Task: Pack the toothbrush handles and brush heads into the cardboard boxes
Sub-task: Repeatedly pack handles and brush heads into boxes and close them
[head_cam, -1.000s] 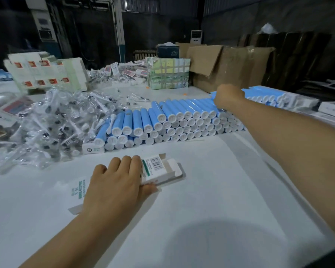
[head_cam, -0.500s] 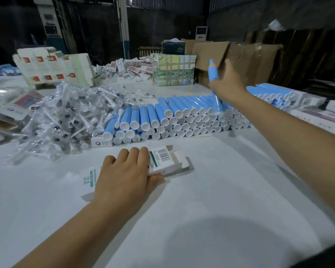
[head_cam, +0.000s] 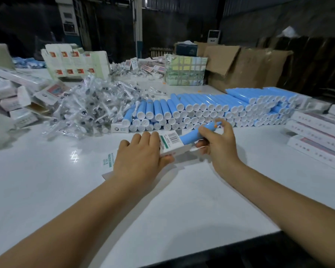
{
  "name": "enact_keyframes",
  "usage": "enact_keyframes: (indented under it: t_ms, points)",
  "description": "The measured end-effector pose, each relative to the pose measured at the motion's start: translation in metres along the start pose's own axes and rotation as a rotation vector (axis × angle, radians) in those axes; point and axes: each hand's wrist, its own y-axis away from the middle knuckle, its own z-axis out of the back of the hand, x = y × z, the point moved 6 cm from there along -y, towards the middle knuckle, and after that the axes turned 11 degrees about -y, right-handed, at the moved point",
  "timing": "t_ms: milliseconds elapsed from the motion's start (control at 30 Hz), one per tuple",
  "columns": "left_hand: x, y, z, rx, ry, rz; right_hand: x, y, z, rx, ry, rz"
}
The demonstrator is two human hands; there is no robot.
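Observation:
A small white cardboard box (head_cam: 170,141) with a barcode label lies flat on the white table (head_cam: 46,180). My left hand (head_cam: 141,161) lies over it, fingers on top and thumb against its near side. My right hand (head_cam: 219,144) grips a blue toothbrush handle (head_cam: 191,135), whose lower end is at the box's open right end. A long stack of several blue handles (head_cam: 211,113) with white end caps lies just behind. A heap of brush heads (head_cam: 89,109) in clear wrappers sits at the left.
Flat white boxes (head_cam: 317,136) are stacked at the right. More white cartons (head_cam: 74,60) and a taped package (head_cam: 184,72) stand at the back, with brown cardboard (head_cam: 246,66) behind. Loose boxes (head_cam: 14,101) pile up at the far left. The table's near edge runs bottom right.
My right hand lifted one blue handle from the stack and brought it down and left to the box's open end. My left hand stayed on the box.

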Motion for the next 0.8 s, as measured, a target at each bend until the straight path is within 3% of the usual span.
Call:
enact_keyframes:
  t_ms: [133, 367, 500, 600, 800]
  points:
    - [0.003, 0.001, 0.001, 0.01, -0.001, 0.02, -0.012, 0.004, 0.001, 0.002, 0.155, -0.054]
    - [0.009, 0.0, -0.004, 0.029, 0.044, 0.046, -0.02, -0.004, 0.013, -0.088, 0.042, -0.157]
    - [0.007, 0.001, -0.005, 0.022, 0.058, 0.026, -0.008, -0.013, 0.0, -0.05, 0.168, -0.109]
    - [0.007, 0.002, -0.007, 0.023, 0.079, 0.006, 0.008, -0.024, -0.04, 0.093, 0.297, -0.01]
    - [0.008, -0.001, -0.01, 0.072, 0.126, -0.007, 0.014, -0.024, -0.174, 0.57, 0.738, 0.305]
